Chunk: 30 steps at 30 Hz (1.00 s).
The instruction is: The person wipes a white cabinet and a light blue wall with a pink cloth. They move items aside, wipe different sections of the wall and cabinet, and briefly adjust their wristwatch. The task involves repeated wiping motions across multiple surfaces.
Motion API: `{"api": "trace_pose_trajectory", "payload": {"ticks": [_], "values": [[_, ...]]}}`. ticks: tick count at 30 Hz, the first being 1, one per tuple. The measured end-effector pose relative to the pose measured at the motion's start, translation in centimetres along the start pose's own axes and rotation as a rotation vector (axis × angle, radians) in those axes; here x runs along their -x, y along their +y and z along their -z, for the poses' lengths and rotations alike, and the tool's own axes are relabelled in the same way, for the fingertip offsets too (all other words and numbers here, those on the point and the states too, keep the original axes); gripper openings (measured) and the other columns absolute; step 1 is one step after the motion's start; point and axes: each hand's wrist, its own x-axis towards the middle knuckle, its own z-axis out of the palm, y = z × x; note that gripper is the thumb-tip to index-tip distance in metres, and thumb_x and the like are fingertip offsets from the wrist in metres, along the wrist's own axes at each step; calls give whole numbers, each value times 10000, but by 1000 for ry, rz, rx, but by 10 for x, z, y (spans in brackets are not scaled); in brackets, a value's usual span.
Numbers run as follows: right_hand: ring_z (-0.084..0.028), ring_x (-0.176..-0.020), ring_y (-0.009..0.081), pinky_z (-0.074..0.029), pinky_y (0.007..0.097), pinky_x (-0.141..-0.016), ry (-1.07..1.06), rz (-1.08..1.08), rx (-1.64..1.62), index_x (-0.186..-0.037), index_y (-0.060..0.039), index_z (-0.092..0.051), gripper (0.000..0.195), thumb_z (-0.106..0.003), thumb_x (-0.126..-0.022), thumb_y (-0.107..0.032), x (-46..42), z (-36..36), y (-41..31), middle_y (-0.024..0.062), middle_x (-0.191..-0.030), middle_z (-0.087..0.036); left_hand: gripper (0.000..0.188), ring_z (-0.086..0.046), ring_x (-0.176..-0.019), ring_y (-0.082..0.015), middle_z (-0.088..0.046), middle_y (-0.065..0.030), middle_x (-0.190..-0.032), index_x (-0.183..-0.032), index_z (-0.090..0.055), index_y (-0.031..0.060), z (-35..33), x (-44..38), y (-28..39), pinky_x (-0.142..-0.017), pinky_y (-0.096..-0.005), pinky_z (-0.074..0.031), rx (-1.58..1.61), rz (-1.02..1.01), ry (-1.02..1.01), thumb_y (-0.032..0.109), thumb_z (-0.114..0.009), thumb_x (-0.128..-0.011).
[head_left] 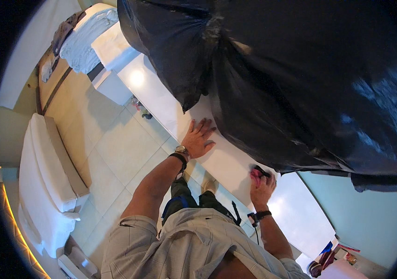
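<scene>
My left hand lies with its fingers spread on a long white tabletop, near its front edge. Farther right along the same surface, my right hand is closed around a crumpled pink cloth; something dark shows beside the cloth and I cannot tell what it is. A big black plastic sheet or bag, creased and gathered, looms over the back of the tabletop, just beyond both hands, and hides much of what is behind it.
White drawers or a box stand at the tabletop's left end, near a plastic-wrapped bundle. A cloth-covered sofa or bed is at the left, across the tiled floor. Small items lie on the floor; dark red fabric is at lower right.
</scene>
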Motion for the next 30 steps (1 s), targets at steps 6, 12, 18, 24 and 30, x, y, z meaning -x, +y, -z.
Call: {"api": "trace_pose_trajectory", "payload": {"ticks": [6, 12, 18, 24, 30], "values": [[-569, -1383, 531, -425, 684, -1162, 17, 217, -58, -1274, -92, -735, 442, -770, -1001, -438, -96, -42, -131, 298, -1402, -666, 584, -332, -1643, -413, -450, -211, -1721, -1565, -595, 77, -6, -1, -17, -1340, -696, -163, 62, 165, 154, 404, -629, -1082], [-634, -1354, 444, -533, 557, -1100, -150, 319, -133, -1370, -91, -722, 470, -739, -1029, -415, -190, -123, -231, 267, -1478, -653, 549, -333, -1645, -423, -472, -218, -1697, -1564, -573, 56, 7, -5, -72, -1333, -708, -186, 45, 228, 155, 256, -665, -1061], [-573, -1438, 436, -468, 542, -1186, -180, 394, -132, -1520, -67, -626, 591, -692, -1040, -405, -254, -192, -278, 220, -1615, -568, 628, -345, -1658, -406, -461, -240, -1719, -1602, -503, -25, 14, -14, -94, -1365, -649, -168, 72, 332, 199, 272, -649, -1068], [-596, -1386, 466, -480, 569, -1162, -420, 215, -202, -1400, -55, -680, 530, -703, -1029, -432, -245, -162, -279, 250, -1557, -606, 600, -351, -1645, -444, -478, -255, -1696, -1584, -509, -24, 11, -11, -96, -1356, -676, -167, 86, 293, 222, 253, -642, -1069], [-609, -1314, 502, -473, 616, -1132, -105, 246, -336, -1167, -72, -715, 384, -793, -986, -402, -166, -71, -255, 282, -1426, -633, 595, -324, -1635, -494, -445, -283, -1700, -1543, -565, -22, 6, 5, -79, -1325, -712, -190, -30, 234, 236, 282, -674, -1042]]}}
